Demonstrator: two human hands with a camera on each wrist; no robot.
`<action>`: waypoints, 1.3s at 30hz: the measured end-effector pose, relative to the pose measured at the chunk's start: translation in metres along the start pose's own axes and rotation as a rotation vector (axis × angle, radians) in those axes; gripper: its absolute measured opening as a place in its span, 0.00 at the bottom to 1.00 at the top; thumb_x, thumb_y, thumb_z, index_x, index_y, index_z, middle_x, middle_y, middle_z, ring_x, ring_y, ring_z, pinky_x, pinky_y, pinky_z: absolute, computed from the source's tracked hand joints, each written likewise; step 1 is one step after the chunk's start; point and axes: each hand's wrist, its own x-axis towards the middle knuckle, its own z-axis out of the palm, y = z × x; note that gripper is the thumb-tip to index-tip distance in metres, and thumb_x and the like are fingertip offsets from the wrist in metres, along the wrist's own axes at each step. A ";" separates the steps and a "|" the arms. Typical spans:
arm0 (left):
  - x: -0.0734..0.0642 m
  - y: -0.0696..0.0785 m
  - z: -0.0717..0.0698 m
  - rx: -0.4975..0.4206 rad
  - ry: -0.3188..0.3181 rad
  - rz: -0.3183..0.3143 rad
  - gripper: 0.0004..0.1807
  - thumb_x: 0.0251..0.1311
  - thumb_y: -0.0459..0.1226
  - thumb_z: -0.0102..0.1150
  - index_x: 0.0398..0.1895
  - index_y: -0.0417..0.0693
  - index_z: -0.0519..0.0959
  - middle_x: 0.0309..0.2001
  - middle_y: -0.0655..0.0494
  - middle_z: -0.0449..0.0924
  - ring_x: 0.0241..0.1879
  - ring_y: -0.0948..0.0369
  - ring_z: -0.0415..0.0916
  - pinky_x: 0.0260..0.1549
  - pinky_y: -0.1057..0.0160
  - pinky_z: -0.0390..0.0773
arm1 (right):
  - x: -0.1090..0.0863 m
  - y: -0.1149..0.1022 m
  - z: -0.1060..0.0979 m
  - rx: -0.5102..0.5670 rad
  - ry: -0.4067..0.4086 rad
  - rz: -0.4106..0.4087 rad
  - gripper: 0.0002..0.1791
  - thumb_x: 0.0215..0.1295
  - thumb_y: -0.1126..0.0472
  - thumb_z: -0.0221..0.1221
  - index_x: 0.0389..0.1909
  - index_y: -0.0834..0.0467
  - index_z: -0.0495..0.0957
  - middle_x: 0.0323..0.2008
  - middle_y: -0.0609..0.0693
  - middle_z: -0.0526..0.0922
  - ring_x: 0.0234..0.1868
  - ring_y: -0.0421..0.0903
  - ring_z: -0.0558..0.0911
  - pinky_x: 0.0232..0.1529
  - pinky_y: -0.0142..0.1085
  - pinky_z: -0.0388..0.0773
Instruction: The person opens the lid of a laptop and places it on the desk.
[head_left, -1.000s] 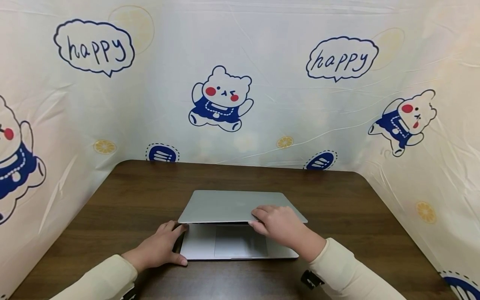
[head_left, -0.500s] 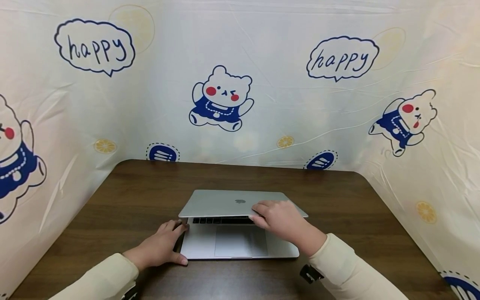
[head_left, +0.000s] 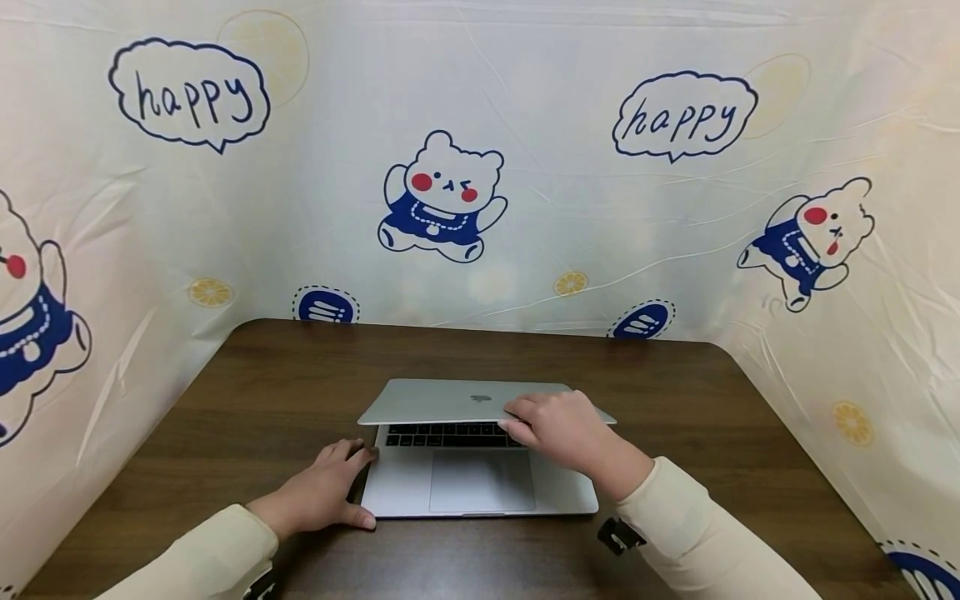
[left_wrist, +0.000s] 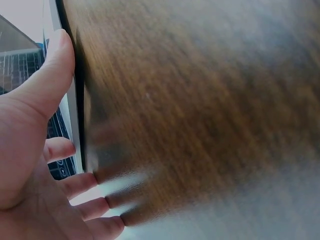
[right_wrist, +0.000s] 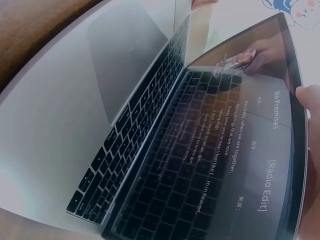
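Observation:
A silver laptop (head_left: 401,483) stands on the brown table, its lid (head_left: 431,402) raised partway above the keyboard (head_left: 427,437). The right hand (head_left: 568,432) pinches the lid's front edge right of centre, thumb below and fingers on top. White text lines show on the lit screen (right_wrist: 245,145) in the right wrist view, where the keys are mirrored too. At the left side of the base is the left hand (head_left: 313,498), thumb at the front corner and fingers spread along the edge. Its fingertips (left_wrist: 114,226) reach down to the tabletop in the left wrist view.
The wooden table (head_left: 285,375) has rounded back corners. A pale curtain (head_left: 570,217) printed with bears and the word "happy" encloses it on three sides. Both forearms wear cream sleeves (head_left: 213,550), and a black strap piece (head_left: 619,535) shows under the right cuff.
The right hand has lifted the lid's front edge higher, and more of the keyboard and the logo on the lid now show. The left hand has stayed at the base's left edge.

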 end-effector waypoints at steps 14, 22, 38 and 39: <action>0.001 0.001 0.000 0.003 -0.002 0.000 0.51 0.36 0.59 0.74 0.61 0.36 0.70 0.61 0.28 0.64 0.60 0.32 0.61 0.50 0.38 0.71 | 0.007 0.005 -0.005 0.051 -0.076 0.032 0.14 0.68 0.49 0.56 0.42 0.52 0.85 0.37 0.44 0.87 0.34 0.40 0.86 0.23 0.35 0.78; 0.001 0.001 0.000 0.015 0.004 0.000 0.51 0.36 0.59 0.73 0.61 0.36 0.70 0.61 0.28 0.64 0.60 0.33 0.61 0.50 0.38 0.71 | 0.011 0.008 -0.007 0.070 -0.100 0.042 0.15 0.69 0.49 0.55 0.42 0.52 0.85 0.36 0.44 0.87 0.28 0.40 0.84 0.19 0.33 0.73; 0.000 0.003 -0.002 0.003 -0.016 -0.018 0.52 0.36 0.59 0.74 0.63 0.36 0.69 0.62 0.28 0.63 0.62 0.32 0.59 0.51 0.37 0.70 | 0.018 0.013 -0.013 0.093 -0.145 0.074 0.14 0.69 0.49 0.54 0.40 0.51 0.85 0.31 0.43 0.87 0.23 0.38 0.80 0.18 0.32 0.71; 0.001 0.003 -0.002 0.001 -0.018 -0.020 0.52 0.36 0.58 0.74 0.63 0.36 0.69 0.62 0.27 0.63 0.62 0.32 0.59 0.51 0.37 0.70 | 0.019 0.014 -0.013 0.096 -0.146 0.075 0.14 0.69 0.49 0.54 0.40 0.51 0.85 0.31 0.42 0.86 0.23 0.37 0.79 0.18 0.31 0.70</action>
